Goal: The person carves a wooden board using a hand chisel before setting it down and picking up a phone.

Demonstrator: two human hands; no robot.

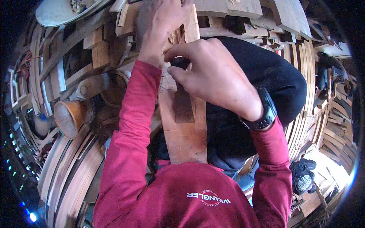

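Observation:
A long light-brown wooden beam [186,142] runs away from my body, between my legs. On its upper face lies a dark rectangular patch [184,108]; whether it is a recess or a shadow I cannot tell. My left hand [167,21] reaches over the far part of the beam, and the top edge of the view cuts off most of its fingers. Closer in, my right hand [216,76], with a dark watch [264,112] at the wrist, hovers over the beam beside my left wrist. Its thumb and forefinger are apart, and nothing shows between them.
Planks and offcuts [247,9] lie across the far side. Long boards stand stacked at the right [298,129] and lower left [70,182]. An orange-brown round-mouthed object [68,118] sits left of my arm. A person in a dark cap [303,178] is at the lower right.

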